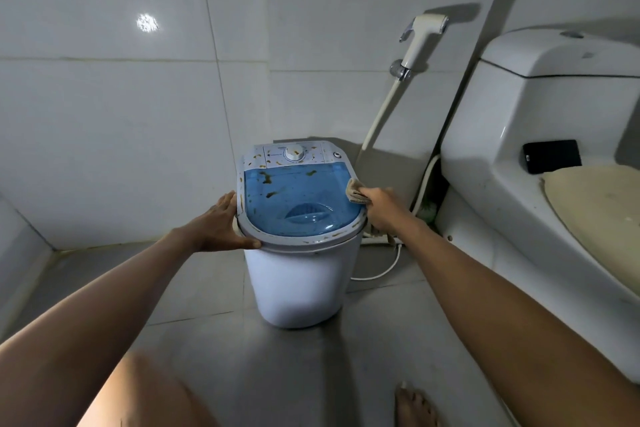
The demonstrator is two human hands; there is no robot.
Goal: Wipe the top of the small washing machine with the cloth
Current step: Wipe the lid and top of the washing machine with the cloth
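The small washing machine (pixel 298 284) stands on the floor in the middle, a white tub with a clear blue lid (pixel 298 199) and a dial panel at the back. Brown stains dot the lid, rim and panel. My left hand (pixel 221 225) grips the rim at the machine's left front edge. My right hand (pixel 382 206) is shut on a beige cloth (pixel 355 191), which presses on the lid's right edge.
A white toilet (pixel 540 156) with a dark phone-like object (pixel 552 156) on it stands close on the right. A bidet sprayer (pixel 420 42) and hose hang on the tiled wall behind. A white cord (pixel 384 270) lies on the floor beside the machine. My bare foot (pixel 415 407) is near the bottom.
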